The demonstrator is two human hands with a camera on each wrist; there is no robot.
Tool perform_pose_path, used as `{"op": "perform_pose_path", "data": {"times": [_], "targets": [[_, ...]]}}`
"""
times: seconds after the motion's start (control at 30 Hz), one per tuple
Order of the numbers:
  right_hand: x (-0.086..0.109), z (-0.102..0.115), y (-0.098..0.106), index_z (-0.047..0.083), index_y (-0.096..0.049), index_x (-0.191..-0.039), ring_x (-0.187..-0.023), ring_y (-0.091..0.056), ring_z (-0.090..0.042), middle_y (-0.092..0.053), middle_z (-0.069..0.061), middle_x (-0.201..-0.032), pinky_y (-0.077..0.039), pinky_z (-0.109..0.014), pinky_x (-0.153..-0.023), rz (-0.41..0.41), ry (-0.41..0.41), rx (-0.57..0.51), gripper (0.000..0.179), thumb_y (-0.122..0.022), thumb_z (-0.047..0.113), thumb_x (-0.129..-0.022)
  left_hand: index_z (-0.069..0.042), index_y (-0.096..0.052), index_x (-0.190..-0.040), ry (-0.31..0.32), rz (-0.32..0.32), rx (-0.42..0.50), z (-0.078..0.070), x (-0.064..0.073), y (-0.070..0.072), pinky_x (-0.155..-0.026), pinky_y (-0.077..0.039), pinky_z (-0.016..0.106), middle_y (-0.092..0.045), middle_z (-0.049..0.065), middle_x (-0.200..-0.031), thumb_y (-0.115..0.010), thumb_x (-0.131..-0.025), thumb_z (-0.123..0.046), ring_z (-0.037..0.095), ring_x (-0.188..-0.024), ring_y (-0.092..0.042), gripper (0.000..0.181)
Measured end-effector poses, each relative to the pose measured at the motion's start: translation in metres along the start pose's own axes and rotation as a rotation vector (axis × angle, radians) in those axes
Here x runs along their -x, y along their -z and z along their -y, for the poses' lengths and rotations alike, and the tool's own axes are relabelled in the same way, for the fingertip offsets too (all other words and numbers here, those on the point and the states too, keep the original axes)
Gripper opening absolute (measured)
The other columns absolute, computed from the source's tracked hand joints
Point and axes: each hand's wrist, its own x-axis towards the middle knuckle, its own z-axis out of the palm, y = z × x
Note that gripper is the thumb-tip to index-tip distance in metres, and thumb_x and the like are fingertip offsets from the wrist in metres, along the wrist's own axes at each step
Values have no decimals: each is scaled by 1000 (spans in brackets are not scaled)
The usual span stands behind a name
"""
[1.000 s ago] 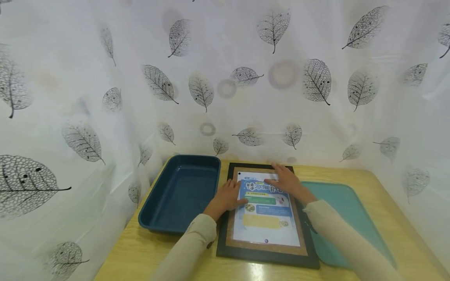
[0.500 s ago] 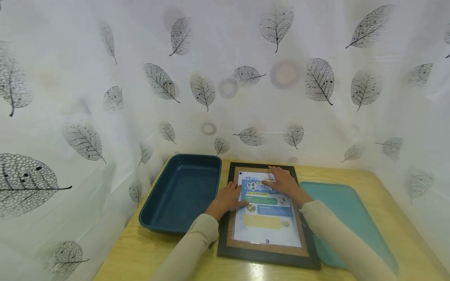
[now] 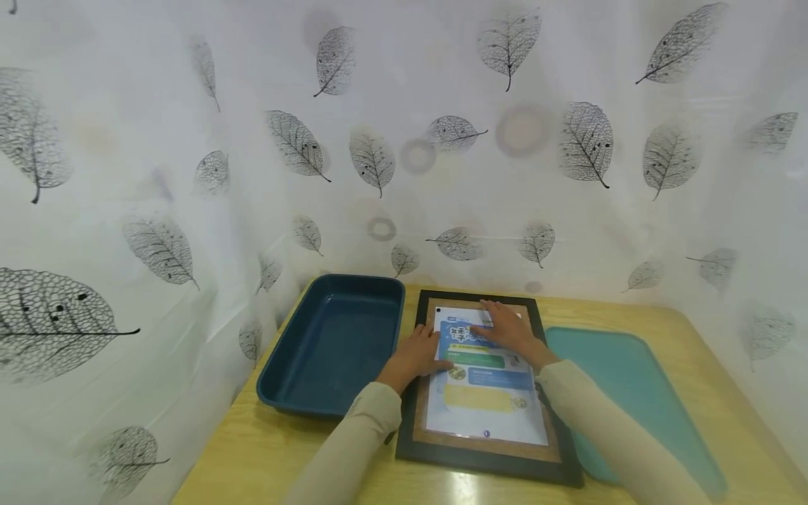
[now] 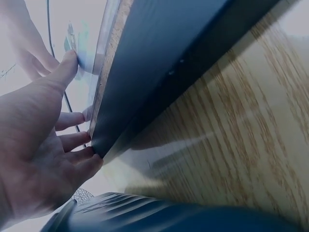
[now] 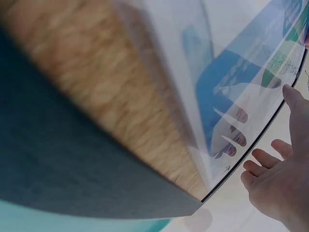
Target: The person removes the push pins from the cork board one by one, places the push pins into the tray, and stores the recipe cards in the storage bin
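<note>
A black-framed cork board (image 3: 426, 435) lies on the table, bearing a glossy printed sheet (image 3: 486, 424) with coloured boxes and a large heading. My left hand (image 3: 416, 356) lies across the board's left edge, its thumb over the sheet. In the left wrist view the left fingers (image 4: 72, 140) extend loosely toward the frame's edge and grip nothing. My right hand (image 3: 510, 330) is spread over the sheet's upper right, covering part of the heading. In the right wrist view the right fingers (image 5: 260, 159) stand slightly bent above the sheet, which mirrors them. Whether they touch it I cannot tell.
A deep dark-blue tray (image 3: 268, 393) stands left of the board. To the right lies a flat teal mat or tray (image 3: 637, 393), partly under the right sleeve. A leaf-patterned white curtain (image 3: 480, 189) hangs behind and at both sides of the wooden table (image 3: 233, 449).
My right hand has slid a little to the left over the sheet's heading and covers more of it. My left hand keeps its place. The head view has shifted slightly.
</note>
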Motion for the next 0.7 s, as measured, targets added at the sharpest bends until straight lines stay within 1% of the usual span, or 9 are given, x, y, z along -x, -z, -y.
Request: {"op": "perform_pose_path", "data": {"times": [0.1,0.23,0.4,0.57,0.7], "targets": [[-2,1,-1,2,-39,-158,-143,-40,-50,-43,-29,-156,-32,-69,-115,20,1,-18,85,-71,49,-96,-9,-43,-158,-3,1,5,-2,1,2,-121,-36,44,-33,11,-167,-64,-95,-65,29,-152,-33,87],[-6,4,-3,2,-38,-158,-142,-42,-50,-43,-30,-155,-37,-66,-114,32,8,-55,82,-72,45,-97,-8,-45,-157,2,3,13,-4,1,3,-120,-37,43,-34,10,-167,-65,-94,-64,29,-152,-34,86],[-11,10,-8,2,-39,-157,-141,-43,-49,-45,-28,-155,-38,-65,-114,17,17,-63,80,-73,41,-97,-8,-46,-156,9,-2,21,-3,-1,1,-120,-38,44,-33,11,-167,-66,-94,-64,29,-152,-34,86],[-17,13,-12,2,-48,-152,-140,-46,-47,-49,-26,-153,-39,-63,-113,-5,17,-41,71,-73,39,-97,-8,-46,-156,11,-8,12,-2,-3,0,-120,-38,43,-34,10,-167,-67,-93,-65,28,-151,-35,87],[-21,15,-15,1,-56,-145,-135,-52,-46,-54,-26,-147,-42,-62,-111,-32,44,-34,62,-74,36,-98,-7,-47,-155,6,-19,27,-1,-2,0,-120,-38,43,-36,11,-166,-69,-93,-63,29,-150,-37,86]]}}
